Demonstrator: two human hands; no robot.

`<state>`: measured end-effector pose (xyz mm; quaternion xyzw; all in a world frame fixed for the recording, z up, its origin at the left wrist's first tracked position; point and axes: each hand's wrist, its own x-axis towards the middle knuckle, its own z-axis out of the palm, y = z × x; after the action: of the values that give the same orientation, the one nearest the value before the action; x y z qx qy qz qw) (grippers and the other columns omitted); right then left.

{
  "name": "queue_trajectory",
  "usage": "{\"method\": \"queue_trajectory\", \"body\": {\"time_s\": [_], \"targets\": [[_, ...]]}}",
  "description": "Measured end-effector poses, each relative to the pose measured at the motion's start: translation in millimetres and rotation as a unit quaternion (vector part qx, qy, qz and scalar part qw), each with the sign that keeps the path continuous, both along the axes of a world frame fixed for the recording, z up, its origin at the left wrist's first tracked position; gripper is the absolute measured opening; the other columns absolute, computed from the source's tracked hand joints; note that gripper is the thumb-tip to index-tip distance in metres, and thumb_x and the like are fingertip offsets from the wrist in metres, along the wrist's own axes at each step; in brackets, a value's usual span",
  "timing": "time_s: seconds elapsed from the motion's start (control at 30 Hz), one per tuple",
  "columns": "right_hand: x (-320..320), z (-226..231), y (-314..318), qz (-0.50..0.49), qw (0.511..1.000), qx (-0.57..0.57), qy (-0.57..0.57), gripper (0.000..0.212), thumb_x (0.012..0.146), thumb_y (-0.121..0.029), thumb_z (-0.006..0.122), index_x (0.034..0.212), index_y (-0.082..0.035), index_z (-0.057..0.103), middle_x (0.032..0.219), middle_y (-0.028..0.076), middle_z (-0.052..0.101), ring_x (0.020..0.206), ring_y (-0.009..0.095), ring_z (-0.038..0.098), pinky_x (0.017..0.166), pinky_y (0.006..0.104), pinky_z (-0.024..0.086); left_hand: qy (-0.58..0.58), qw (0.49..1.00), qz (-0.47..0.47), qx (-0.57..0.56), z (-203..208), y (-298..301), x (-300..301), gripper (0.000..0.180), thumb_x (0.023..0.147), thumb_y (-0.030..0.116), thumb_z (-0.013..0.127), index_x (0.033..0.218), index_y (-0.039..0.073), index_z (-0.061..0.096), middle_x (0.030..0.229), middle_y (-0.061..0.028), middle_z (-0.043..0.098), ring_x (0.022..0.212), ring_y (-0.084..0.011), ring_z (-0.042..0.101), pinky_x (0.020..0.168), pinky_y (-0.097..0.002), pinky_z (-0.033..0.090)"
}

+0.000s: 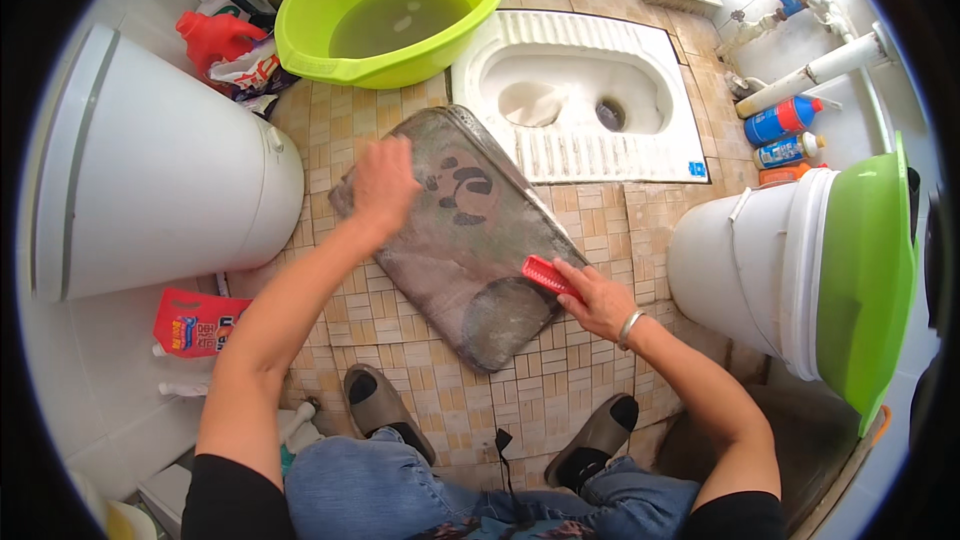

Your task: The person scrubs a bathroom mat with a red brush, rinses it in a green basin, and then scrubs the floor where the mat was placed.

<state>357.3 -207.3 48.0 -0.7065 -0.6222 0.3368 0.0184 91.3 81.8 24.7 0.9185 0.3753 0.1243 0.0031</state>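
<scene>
A wet-looking grey mat [430,260] with a dark panda-like print lies at a slant on the tiled floor, apparently folded or layered. My right hand [600,305] is closed round a red scrub brush [548,276], held over the mat's right edge. My left hand [387,180] is over the mat's upper left part; its fingers are blurred, and whether they grip the mat's edge cannot be made out. Just past the mat is a white squat toilet [600,165]. At the far left stands a bright green basin [290,40] of murky water.
A large white barrel [170,160] stands at left, near a red pouch [190,325] and a red jug [215,40]. On the right are a white bucket [740,260], a green basin [870,280], several bottles [780,120] and pipes [815,70]. My slippered feet [390,405] flank the mat's near end.
</scene>
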Motion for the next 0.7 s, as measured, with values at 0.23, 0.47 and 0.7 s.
{"method": "queue_trajectory", "body": {"time_s": [0.23,0.47,0.7], "targets": [[-13,-51,32,-0.003,0.993,0.113,-0.039,0.06,0.103,-0.031,0.057,0.159,-0.025,0.037,0.099,0.016,0.064,0.07,0.04,0.068,0.06,0.0512,0.056,0.185,0.902,-0.238,-0.311,15,-206,-14,0.103,0.075,0.063,0.08,0.14,-0.011,0.05,0.151,-0.0312,0.046,0.143,-0.045,0.044,0.118,-0.0499,0.037],[-49,-78,129,-0.08,0.982,0.169,-0.001,0.058,0.103,-0.03,0.057,0.157,-0.021,0.037,0.107,0.02,0.065,0.077,0.045,0.069,0.065,0.0543,0.056,0.149,0.931,-0.188,-0.276,-10,-225,-21,0.105,0.078,0.062,0.077,0.147,-0.01,0.044,0.157,-0.0294,0.038,0.15,-0.0427,0.033,0.12,-0.0509,0.033],[-52,-47,44,0.164,0.983,0.065,0.044,0.066,0.099,-0.03,0.063,0.158,-0.022,0.037,0.105,0.019,0.067,0.07,0.04,0.072,0.058,0.0512,0.058,0.121,0.951,-0.124,-0.255,-22,-246,-12,0.061,0.09,0.035,0.068,0.127,-0.011,0.058,0.152,-0.0347,0.041,0.147,-0.0511,0.035,0.118,-0.0603,0.034]]}}
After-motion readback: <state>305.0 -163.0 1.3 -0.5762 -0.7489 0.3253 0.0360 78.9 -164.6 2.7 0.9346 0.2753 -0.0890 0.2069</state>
